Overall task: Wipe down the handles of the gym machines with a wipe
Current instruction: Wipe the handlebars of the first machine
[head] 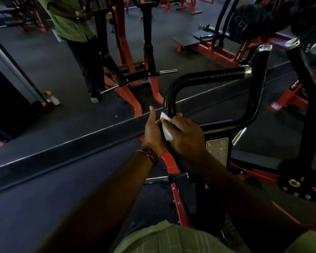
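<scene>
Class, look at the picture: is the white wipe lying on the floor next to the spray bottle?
No. The wipe is up against the black handle, between the left hand and right hand.
</scene>
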A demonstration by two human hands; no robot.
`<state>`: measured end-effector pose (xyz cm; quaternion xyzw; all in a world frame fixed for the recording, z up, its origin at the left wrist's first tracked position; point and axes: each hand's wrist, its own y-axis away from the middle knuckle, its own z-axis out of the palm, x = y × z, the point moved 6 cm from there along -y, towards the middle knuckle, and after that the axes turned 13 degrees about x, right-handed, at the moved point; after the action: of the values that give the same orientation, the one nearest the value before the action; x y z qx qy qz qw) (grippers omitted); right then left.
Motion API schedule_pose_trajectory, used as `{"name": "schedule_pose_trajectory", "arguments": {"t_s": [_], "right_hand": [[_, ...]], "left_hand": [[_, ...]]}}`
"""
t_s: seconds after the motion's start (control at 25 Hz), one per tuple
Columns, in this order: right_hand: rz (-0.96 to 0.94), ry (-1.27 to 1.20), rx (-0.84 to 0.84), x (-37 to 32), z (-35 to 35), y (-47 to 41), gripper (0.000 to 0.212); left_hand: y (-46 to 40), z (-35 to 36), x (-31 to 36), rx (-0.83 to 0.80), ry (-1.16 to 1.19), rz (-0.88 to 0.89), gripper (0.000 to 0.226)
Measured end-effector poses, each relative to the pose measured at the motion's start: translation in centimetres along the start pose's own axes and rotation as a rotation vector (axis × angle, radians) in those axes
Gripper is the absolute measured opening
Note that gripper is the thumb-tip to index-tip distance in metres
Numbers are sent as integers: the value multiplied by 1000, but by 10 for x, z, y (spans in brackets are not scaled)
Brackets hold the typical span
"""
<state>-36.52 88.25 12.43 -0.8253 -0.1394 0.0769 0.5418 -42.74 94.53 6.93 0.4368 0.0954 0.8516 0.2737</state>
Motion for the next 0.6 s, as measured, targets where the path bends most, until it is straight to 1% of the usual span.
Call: {"name": "schedule_pose_trajectory", "arguments": {"t_s": [0.08, 0.12, 0.28, 0.36, 0.44, 0.48, 0.6], "right_hand": [[-46, 32, -30, -4, -5, 9, 32], [-50, 29, -21, -4, -5, 0, 31], [-16, 73, 89, 4, -2, -43, 37], [18, 20, 59, 7, -2, -26, 39], [115, -54, 10, 3, -4, 3, 41], [203, -102, 23, 3, -6, 8, 41], [517, -265, 144, 18, -8, -25, 41]], "left_hand": [[1, 0, 0, -5, -37, -4, 82], [2, -1, 0, 9, -31, -1, 79], [3, -1, -1, 44, 52, 1, 72], [4, -2, 1, 49, 13, 15, 71], [6, -1, 3, 39, -58, 31, 72], [7, 0, 4, 31, -89, 41, 72], [7, 2, 5, 13, -110, 60, 73]]}}
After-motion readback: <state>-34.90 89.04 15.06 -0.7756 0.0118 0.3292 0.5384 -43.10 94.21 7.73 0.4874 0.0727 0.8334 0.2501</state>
